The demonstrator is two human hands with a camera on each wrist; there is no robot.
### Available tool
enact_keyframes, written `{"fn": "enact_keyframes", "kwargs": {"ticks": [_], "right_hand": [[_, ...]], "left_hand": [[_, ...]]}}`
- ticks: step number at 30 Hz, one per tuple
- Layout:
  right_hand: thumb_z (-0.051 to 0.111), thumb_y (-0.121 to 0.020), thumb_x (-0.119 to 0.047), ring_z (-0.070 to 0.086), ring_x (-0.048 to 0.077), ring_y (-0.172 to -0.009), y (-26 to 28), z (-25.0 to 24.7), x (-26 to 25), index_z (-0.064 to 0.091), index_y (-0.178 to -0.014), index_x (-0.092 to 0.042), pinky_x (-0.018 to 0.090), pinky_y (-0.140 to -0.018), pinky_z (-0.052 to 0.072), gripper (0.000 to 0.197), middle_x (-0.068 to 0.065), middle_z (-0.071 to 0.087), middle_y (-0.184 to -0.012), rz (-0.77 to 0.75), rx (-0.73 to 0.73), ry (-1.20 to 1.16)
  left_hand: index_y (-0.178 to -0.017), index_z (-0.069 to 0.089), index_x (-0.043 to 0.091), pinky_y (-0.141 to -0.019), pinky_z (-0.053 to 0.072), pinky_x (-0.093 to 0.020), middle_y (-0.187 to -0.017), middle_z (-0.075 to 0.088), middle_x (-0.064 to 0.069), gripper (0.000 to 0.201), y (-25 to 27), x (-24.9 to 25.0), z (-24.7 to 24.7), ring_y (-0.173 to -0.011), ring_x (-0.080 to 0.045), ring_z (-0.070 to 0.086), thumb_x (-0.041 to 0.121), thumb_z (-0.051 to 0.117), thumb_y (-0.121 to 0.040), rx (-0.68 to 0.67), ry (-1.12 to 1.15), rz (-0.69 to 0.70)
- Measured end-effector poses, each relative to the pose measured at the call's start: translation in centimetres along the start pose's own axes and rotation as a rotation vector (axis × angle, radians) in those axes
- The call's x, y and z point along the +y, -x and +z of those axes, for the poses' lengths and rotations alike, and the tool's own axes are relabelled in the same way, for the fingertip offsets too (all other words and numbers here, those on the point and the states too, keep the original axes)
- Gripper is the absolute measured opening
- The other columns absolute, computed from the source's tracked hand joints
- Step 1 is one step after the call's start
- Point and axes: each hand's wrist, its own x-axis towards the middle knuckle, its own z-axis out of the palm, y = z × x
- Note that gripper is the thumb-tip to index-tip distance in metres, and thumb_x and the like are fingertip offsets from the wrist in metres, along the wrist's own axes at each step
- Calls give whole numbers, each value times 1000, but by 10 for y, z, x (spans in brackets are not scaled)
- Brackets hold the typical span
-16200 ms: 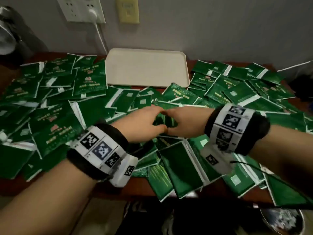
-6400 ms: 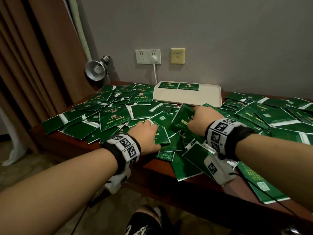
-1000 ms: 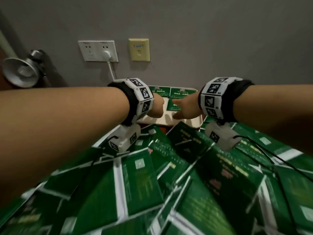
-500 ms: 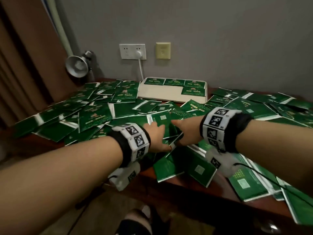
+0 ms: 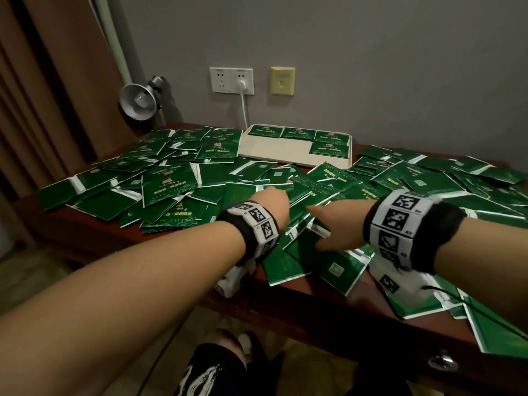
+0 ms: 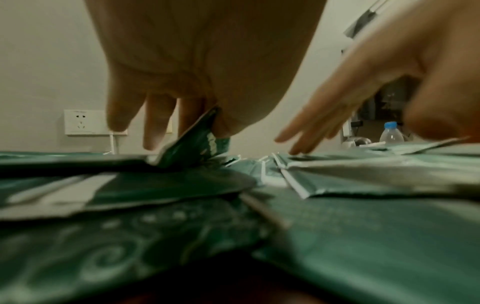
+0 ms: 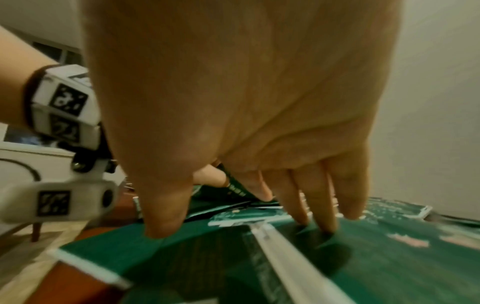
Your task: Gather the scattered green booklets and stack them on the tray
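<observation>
Green booklets (image 5: 168, 184) lie scattered in overlapping layers over the brown table. The cream tray (image 5: 274, 155) sits at the back centre against the wall, with several booklets (image 5: 328, 150) laid flat along its far and right side. My left hand (image 5: 271, 200) is down in the pile near the front. In the left wrist view it (image 6: 182, 131) pinches one green booklet (image 6: 197, 142) and tilts its edge up. Just to its right, my right hand (image 5: 325, 224) has straight fingers (image 7: 317, 205) touching a flat booklet (image 7: 363, 257).
A metal lamp (image 5: 138, 102) stands at the back left below a brown curtain (image 5: 43, 95). A plugged wall socket (image 5: 231, 80) is above the tray. Booklets overhang the table's front edge (image 5: 357, 312). A water bottle (image 6: 391, 131) stands far off to the right.
A second ago both hands were at the tray. They have come back to the front of the pile, and the left hand has taken hold of a booklet.
</observation>
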Motion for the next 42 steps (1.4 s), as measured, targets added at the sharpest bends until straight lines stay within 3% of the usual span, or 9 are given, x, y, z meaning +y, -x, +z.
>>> {"fn": "enact_keyframes", "kwargs": {"ticks": [6,11,15,18,22,27,31,36,42], "right_hand": [[54,-81,-67,59,28,-108,12,28,-18,8,-153,-9,33,-80,50,103,11,56,-127,33,-25,101],[51,-76,-66,58,30,-109,23,44,-29,8,-153,-16,36,-82,53,101,12,49,-132,40,86,105],[57,-82,-35,55,19,-66,35,38,-40,4,-153,-12,28,-57,47,91,1,57,-84,29,76,97],[55,-85,-17,45,17,-56,39,31,-41,27,-142,-11,28,-50,40,63,-2,48,-69,72,121,90],[50,-88,-5,47,22,-59,36,11,-25,40,-118,-11,33,-56,43,32,-2,44,-65,164,245,75],[53,-87,-10,51,21,-68,15,-2,8,43,-118,-10,34,-60,45,32,0,48,-76,333,231,-117],[50,-93,-30,59,25,-96,6,1,22,44,-128,-9,33,-74,49,42,7,59,-112,403,73,-156],[63,-78,-66,60,23,-93,-6,18,21,48,-122,-10,31,-74,51,73,4,62,-110,317,23,-70],[64,-83,-55,57,20,-73,-10,14,17,59,-94,-11,28,-63,48,45,1,57,-76,294,-18,-111]], "left_hand": [[-80,63,18,-63,41,-26,-82,62,-4,16,20,-11,-12,-80,-23,56,15,49,-87,48,302,50],[-84,60,17,-53,39,-22,-79,59,-2,12,30,-27,-6,-73,-20,56,8,53,-80,140,579,-77],[-102,50,17,-62,39,-27,-91,55,-3,22,29,-42,3,-83,-23,56,14,58,-82,149,565,-192],[-108,46,16,-63,40,-28,-89,54,-2,29,28,-45,5,-82,-23,57,17,60,-83,168,526,-218],[-117,48,15,-79,47,-34,-112,53,-8,40,23,-41,5,-98,-25,54,18,62,-79,152,395,-161],[-126,46,19,-98,45,-44,-122,47,-8,59,22,-31,12,-116,-27,44,41,69,-77,82,203,-49],[-127,46,19,-97,45,-45,-122,47,-6,73,20,-23,15,-115,-26,43,58,71,-71,52,22,58],[-118,47,19,-88,50,-43,-115,52,-6,49,17,-17,11,-107,-27,53,44,66,-81,60,-131,201],[-113,54,18,-81,46,-40,-108,51,-7,27,15,-13,-6,-102,-30,57,9,58,-88,93,-79,266]]}}
